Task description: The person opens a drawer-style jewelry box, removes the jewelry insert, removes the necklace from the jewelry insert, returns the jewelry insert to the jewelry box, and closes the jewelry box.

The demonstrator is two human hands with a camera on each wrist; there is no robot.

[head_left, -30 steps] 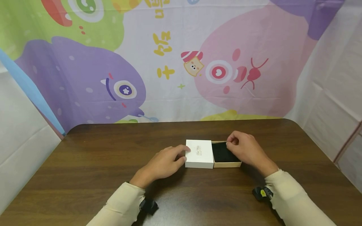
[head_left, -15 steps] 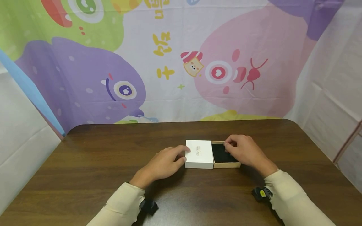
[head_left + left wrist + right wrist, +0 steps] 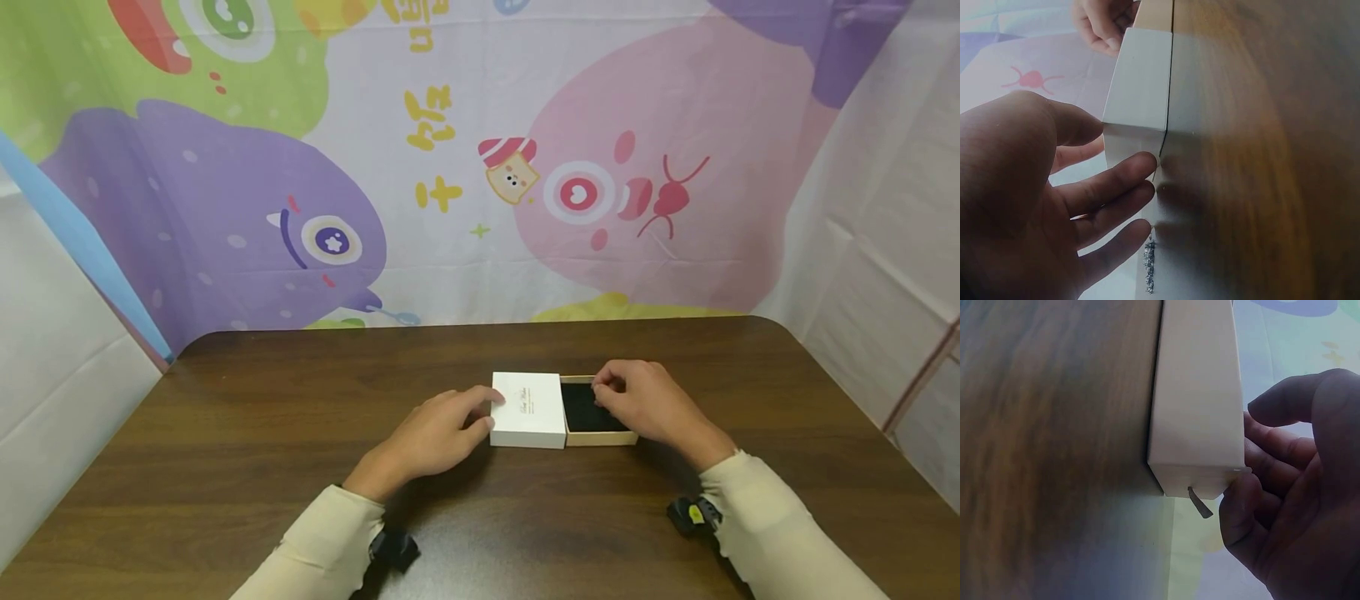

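A white sleeve box (image 3: 528, 408) with fine print on top lies on the table, its cream drawer (image 3: 602, 438) pulled out to the right. Black padding (image 3: 587, 410) lines the drawer. At the sleeve's left end, my left hand (image 3: 431, 432) touches it with index finger on top and thumb at the end, fingers relaxed. My right hand (image 3: 651, 402) is over the drawer's right side, thumb and index tips close together above the padding; I cannot tell whether they pinch anything. In the right wrist view, a curled finger meets the drawer's corner beside a short pull ribbon (image 3: 1200, 503).
The brown wooden table (image 3: 480, 517) reaches back to a cartoon-printed cloth (image 3: 450, 275). White cloth (image 3: 900, 167) hangs along the right side, and pale cloth (image 3: 60, 375) along the left. Small black devices (image 3: 393, 550) are strapped at both wrists.
My right hand has shifted slightly left and toward me, from the drawer's back right corner to over the black padding. My left hand and the box stay in place.
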